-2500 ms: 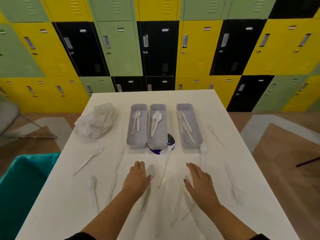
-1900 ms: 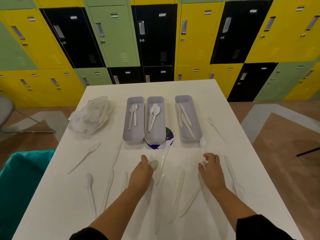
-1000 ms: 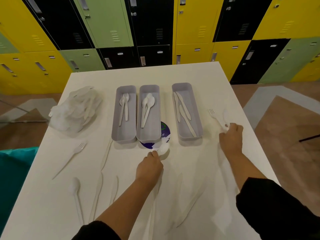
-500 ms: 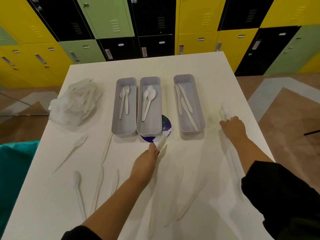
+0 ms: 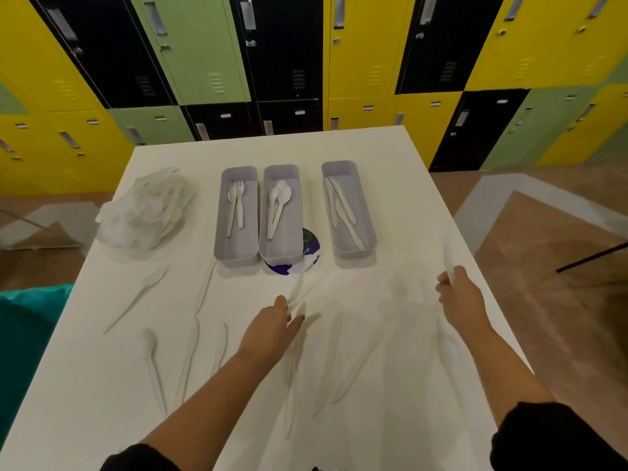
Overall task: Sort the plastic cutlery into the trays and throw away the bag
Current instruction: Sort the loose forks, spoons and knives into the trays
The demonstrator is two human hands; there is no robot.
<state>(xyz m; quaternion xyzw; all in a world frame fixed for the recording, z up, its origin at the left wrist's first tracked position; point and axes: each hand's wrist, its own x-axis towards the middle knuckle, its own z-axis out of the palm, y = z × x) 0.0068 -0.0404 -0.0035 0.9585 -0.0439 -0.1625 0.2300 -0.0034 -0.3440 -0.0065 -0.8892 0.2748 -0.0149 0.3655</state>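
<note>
Head view: sorting.
Left hand (image 5: 272,329): pinches a utensil (image 5: 299,292), long axis toward the trays (image 5: 280,212) above.
Right hand (image 5: 457,295): clamps a utensil upright.

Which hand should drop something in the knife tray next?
Probably the right hand: it already grips a white utensil, too blurred to name, beside the knife tray. The left hand is nearer the middle spoon tray.

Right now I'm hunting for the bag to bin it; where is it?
In the head view, the crumpled clear plastic bag lies on the far left of the white table, just left of the fork tray.
</note>
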